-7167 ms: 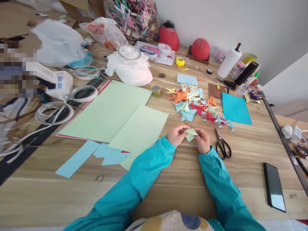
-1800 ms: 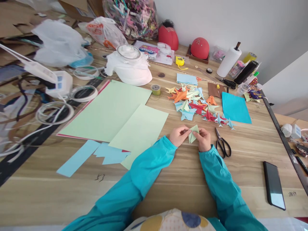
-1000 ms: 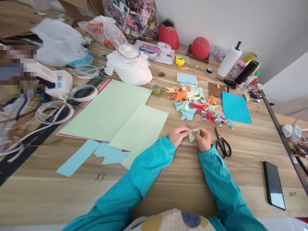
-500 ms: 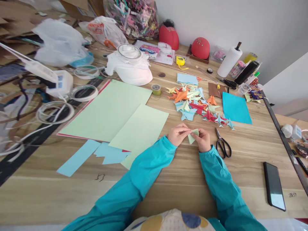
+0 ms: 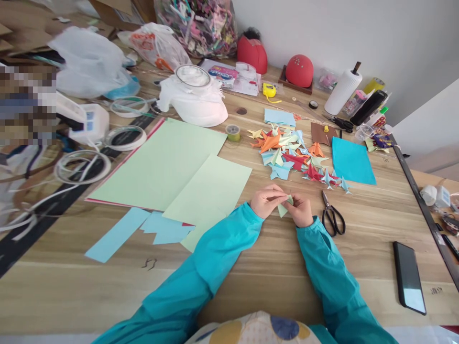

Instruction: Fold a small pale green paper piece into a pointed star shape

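Observation:
Both my hands, in teal sleeves, meet over the wooden table [image 5: 272,267]. My left hand [image 5: 266,200] and my right hand [image 5: 301,210] pinch a small folded pale green paper piece [image 5: 283,208] between their fingertips, just above the tabletop. Most of the piece is hidden by my fingers. A pile of folded paper figures [image 5: 292,155] in orange, red, blue and green lies just beyond my hands.
Black scissors [image 5: 333,217] lie right of my right hand, a phone [image 5: 409,277] further right. Large pale green sheets [image 5: 168,167] and light blue scraps [image 5: 139,231] lie to the left. A teal sheet [image 5: 352,160], tape rolls, bags and a paper towel roll [image 5: 342,93] crowd the far side.
The green piece has been turned and folded smaller between my fingers; my hands have closed in on it and stayed in the same spot.

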{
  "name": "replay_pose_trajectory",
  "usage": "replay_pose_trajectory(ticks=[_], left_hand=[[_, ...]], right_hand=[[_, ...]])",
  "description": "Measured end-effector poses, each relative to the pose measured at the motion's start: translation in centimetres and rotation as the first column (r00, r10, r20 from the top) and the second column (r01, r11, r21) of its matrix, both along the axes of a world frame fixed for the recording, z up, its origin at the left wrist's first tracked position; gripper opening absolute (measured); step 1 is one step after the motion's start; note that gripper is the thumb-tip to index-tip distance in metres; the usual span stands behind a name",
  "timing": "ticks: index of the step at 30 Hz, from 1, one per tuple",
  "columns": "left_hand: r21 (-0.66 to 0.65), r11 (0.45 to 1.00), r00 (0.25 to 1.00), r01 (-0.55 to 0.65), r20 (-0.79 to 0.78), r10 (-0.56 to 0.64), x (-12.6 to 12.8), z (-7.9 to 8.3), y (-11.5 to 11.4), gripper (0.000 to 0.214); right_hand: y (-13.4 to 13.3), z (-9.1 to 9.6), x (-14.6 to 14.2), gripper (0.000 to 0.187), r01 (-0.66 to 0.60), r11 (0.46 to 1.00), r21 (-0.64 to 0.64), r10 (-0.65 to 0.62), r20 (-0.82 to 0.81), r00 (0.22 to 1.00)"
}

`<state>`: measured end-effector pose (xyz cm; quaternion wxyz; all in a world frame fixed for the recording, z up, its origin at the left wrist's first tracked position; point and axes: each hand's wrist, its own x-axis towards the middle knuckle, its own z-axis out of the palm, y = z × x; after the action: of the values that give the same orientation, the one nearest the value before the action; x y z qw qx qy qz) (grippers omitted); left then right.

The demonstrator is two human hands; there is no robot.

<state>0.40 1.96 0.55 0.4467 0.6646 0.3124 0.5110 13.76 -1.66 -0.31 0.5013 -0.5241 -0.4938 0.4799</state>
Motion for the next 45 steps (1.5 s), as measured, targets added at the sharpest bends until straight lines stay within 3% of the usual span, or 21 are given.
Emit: replay_pose_trajectory(ticks=[9,19,27,32,45], left_hand=[[-0.053,0.999,0.999,-0.003,0.039,0.005,0.0,0.2,-0.1,0.011],[-0.115,0.993,0.996,0.003,0.091,0.007,0.0,0.1,-0.2,0.010],[-0.214,0.976,0.993,0.025,0.117,0.001,-0.2,0.6,-0.2,0.027],[-0.149,0.987,0.996,0.061,0.075,-0.050,-0.2,0.2,-0.2,0.021],[-0.079,0.997,1.000,-0.004,0.001,0.004,0.1,-0.7,0.0,0.016]], right_hand=[[-0.1,0.1,-0.2,0.019,-0.031,1.000,-0.001,0.031,0.041,0.999],[-0.2,-0.2,-0.2,0.011,-0.044,0.998,0.034,0.039,0.148,0.988],[0.1,0.4,-0.2,0.013,0.027,0.999,-0.020,-0.027,0.015,1.000],[0.2,0.9,0.0,0.016,0.087,0.995,-0.055,-0.091,-0.075,0.993],[0.0,0.3,-0.2,0.018,-0.033,0.999,-0.015,0.034,0.010,0.999]])
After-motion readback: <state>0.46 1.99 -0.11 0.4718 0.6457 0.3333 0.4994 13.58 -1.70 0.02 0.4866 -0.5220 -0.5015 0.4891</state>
